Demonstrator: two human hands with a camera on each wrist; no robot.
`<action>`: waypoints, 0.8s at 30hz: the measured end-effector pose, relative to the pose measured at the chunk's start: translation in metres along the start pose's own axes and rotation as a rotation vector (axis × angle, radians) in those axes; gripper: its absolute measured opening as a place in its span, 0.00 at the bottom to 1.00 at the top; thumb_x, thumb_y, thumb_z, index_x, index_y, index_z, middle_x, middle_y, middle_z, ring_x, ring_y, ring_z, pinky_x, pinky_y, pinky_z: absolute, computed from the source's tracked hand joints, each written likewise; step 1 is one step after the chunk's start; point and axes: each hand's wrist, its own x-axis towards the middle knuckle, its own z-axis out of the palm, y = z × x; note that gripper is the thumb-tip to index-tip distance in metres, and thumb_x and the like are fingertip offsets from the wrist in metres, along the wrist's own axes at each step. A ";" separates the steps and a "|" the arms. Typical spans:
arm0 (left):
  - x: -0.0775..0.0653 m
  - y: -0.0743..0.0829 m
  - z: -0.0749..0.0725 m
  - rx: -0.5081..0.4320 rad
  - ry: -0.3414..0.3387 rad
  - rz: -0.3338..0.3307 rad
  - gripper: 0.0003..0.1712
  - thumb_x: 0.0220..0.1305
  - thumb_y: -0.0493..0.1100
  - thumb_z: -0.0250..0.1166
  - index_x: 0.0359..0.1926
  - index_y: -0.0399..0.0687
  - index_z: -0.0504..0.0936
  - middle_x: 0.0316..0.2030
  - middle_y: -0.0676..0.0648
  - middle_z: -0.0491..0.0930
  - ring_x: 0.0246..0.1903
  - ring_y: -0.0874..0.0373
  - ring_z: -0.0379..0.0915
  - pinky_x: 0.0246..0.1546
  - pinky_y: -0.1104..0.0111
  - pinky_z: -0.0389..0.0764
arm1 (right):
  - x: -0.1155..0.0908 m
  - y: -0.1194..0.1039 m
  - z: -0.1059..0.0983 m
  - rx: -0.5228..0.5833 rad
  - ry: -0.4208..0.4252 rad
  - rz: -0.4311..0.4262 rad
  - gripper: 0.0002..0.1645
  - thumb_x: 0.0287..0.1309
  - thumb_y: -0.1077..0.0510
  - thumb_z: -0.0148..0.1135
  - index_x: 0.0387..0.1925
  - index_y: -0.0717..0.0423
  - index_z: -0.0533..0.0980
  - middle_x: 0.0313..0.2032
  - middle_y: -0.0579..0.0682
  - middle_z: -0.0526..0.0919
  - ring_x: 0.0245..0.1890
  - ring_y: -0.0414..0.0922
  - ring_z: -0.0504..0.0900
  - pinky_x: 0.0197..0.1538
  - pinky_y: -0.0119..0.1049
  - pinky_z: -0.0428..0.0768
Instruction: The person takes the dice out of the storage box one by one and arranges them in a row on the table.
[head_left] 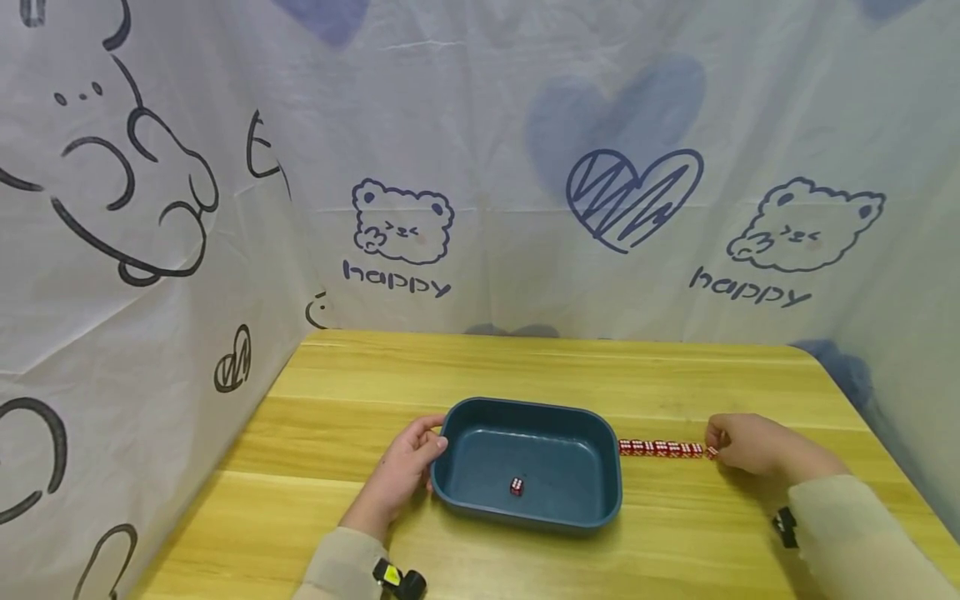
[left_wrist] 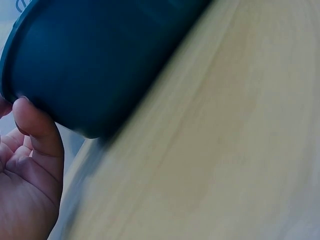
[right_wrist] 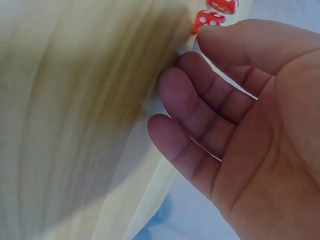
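A dark teal rectangular tray (head_left: 527, 469) stands on the table with one red die (head_left: 517, 486) inside, near its front wall. My left hand (head_left: 408, 462) grips the tray's left end, thumb at the rim; the left wrist view shows the thumb (left_wrist: 37, 122) against the tray's outer side (left_wrist: 95, 65). From the tray's right side runs a straight row of several red dice (head_left: 660, 448) with white pips. At that row's right end, my right hand (head_left: 753, 446) pinches a red die (right_wrist: 207, 20), slightly turned to the row. Its index finger is mostly hidden behind the thumb.
The wood-grain table (head_left: 360, 375) extends around the tray, with a rounded far right corner. White cloth (head_left: 487, 167) with blue drawings hangs behind and along the left and right sides. A small black wrist device (head_left: 785, 527) sits at the right sleeve.
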 end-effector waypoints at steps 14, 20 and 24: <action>0.000 0.000 0.000 -0.006 -0.002 0.001 0.24 0.76 0.40 0.58 0.68 0.42 0.70 0.38 0.39 0.73 0.21 0.58 0.67 0.20 0.72 0.73 | -0.001 -0.004 0.003 -0.026 0.022 0.023 0.10 0.62 0.58 0.64 0.29 0.51 0.71 0.24 0.46 0.70 0.25 0.44 0.69 0.31 0.39 0.66; 0.000 0.000 0.000 -0.004 -0.004 0.004 0.24 0.75 0.41 0.59 0.68 0.42 0.70 0.37 0.40 0.73 0.21 0.57 0.67 0.20 0.71 0.73 | -0.004 -0.006 -0.001 -0.030 0.020 0.016 0.09 0.62 0.58 0.62 0.28 0.51 0.71 0.23 0.46 0.70 0.24 0.43 0.69 0.31 0.39 0.66; 0.000 -0.001 -0.001 -0.006 -0.005 0.002 0.24 0.75 0.41 0.59 0.68 0.42 0.69 0.37 0.40 0.73 0.21 0.57 0.67 0.20 0.71 0.73 | -0.007 -0.011 -0.007 -0.041 0.055 0.024 0.06 0.64 0.56 0.61 0.31 0.50 0.74 0.26 0.45 0.73 0.26 0.44 0.70 0.31 0.40 0.69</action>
